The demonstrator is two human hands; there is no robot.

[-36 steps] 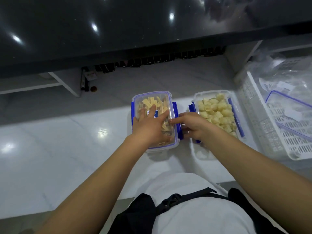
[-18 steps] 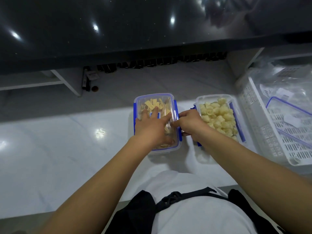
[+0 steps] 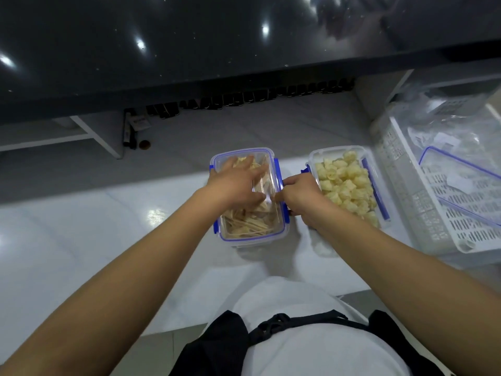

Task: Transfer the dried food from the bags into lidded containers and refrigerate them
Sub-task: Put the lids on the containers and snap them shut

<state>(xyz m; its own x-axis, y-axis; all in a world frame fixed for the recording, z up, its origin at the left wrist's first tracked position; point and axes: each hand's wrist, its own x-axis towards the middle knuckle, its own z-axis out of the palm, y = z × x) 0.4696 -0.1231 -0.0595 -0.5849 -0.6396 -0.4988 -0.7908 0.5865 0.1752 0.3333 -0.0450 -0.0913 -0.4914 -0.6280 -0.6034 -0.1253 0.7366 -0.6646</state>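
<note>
Pressing flat on one lidded container (image 3: 250, 232), left hand (image 3: 235, 183), right hand (image 3: 298, 194) gripping its blue side clip, one open container (image 3: 314, 156) beside

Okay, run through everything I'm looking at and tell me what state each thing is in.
Left container: lidded, full of flat strips.
Right container: no lid, heaped with puffed pieces.
Spare lid: lying in the basket.
Basket: holds the lid and clear bags.
Left hand: flat on the lid.
Right hand: at the side clip.
</note>
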